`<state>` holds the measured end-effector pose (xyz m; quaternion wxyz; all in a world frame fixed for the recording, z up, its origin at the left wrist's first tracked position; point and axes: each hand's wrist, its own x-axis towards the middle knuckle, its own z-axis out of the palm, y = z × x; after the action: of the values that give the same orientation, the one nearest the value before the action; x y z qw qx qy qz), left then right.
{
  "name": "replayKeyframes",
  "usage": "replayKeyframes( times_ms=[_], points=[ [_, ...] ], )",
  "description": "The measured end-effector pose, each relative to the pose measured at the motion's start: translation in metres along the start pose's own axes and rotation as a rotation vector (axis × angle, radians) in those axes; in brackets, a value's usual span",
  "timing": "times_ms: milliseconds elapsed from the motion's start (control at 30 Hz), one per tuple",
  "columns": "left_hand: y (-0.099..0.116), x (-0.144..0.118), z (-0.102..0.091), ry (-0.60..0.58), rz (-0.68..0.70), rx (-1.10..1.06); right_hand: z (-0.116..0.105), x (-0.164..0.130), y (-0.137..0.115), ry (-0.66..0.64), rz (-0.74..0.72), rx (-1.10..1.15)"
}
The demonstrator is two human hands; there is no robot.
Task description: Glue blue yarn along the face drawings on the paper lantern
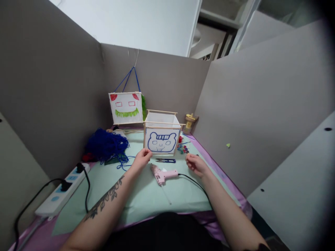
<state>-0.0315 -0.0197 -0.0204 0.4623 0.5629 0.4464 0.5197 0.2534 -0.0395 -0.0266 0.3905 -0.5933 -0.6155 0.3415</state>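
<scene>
My left hand (143, 157) is just in front of the left corner of a white box lantern (162, 140) with a stick frame and a blue bear face drawn on its front. The fingers are pinched together, and I cannot make out anything in them. To the right, my right hand (195, 164) hovers with curled fingers close to a small pile of coloured beads (183, 149); what it holds, if anything, is hidden. Between the hands lie dark blue thread snips (165, 160) and a pink hot glue gun (164, 175), a glue stick (166, 196) poking from its back.
A tangle of blue yarn (106, 144) sits at the left, behind a white power strip (61, 190) with black plugs. A second lantern (127, 108) hangs by blue cords at the back. The glue gun's black cord (195, 182) runs under my right arm. Grey partitions (167, 83) surround the table.
</scene>
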Motion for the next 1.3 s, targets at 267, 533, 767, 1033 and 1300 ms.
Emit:
replayKeyframes(
  times_ms=[267,533,767,1033,1300],
  points=[
    [0.001,0.000,0.000,-0.001,0.003,0.002,-0.008,-0.023,-0.045,-0.312,0.014,0.802],
    [0.000,0.000,-0.001,-0.007,0.013,0.006,0.014,-0.006,-0.049,-0.117,-0.106,0.402],
    [-0.001,0.001,-0.001,-0.013,-0.013,0.012,0.060,0.038,-0.037,-0.153,-0.306,-0.625],
    [-0.007,0.003,-0.002,-0.026,0.010,0.044,0.068,0.045,-0.022,-0.255,-0.237,-0.663],
    [-0.003,0.001,0.000,-0.033,-0.008,0.032,0.031,0.032,-0.030,-0.045,-0.358,-0.334]
  ],
)
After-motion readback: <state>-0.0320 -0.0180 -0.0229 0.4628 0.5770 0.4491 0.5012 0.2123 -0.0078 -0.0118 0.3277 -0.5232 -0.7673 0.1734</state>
